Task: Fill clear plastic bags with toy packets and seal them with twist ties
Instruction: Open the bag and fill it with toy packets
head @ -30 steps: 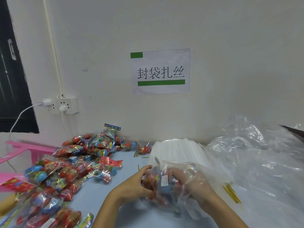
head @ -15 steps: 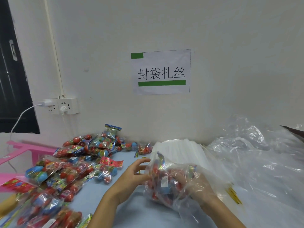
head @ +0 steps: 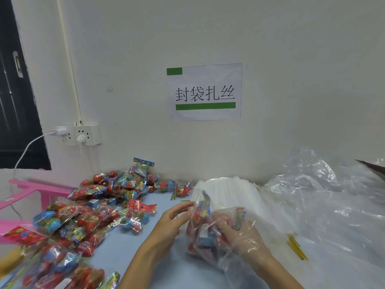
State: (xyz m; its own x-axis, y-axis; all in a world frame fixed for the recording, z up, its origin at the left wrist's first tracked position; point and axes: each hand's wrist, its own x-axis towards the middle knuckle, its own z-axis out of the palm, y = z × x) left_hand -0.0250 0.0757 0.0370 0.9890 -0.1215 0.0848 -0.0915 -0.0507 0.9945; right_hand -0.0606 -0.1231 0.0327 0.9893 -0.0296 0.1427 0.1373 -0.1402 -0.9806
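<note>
A clear plastic bag (head: 210, 236) stuffed with red and blue toy packets sits tilted on the blue table (head: 116, 253) in front of me. My right hand (head: 243, 232) is inside the bag, fingers wrapped around the packets, seen through the film. My left hand (head: 173, 222) is at the bag's left side, its fingertips touching the bag's upper edge, fingers spread. A big heap of loose toy packets (head: 87, 209) covers the table's left side. Yellow twist ties (head: 296, 247) lie at the right.
A stack of flat clear bags (head: 229, 188) lies behind the filled bag. Crumpled plastic sheeting (head: 325, 195) fills the right side. A pink plastic frame (head: 31, 190) stands at the far left. The wall holds a socket strip (head: 81, 134) and a paper sign (head: 205, 91).
The bag has been lifted and tipped upright with my right hand inside it. My left hand has let go of its grip and opened, fingers now at the bag's top edge.
</note>
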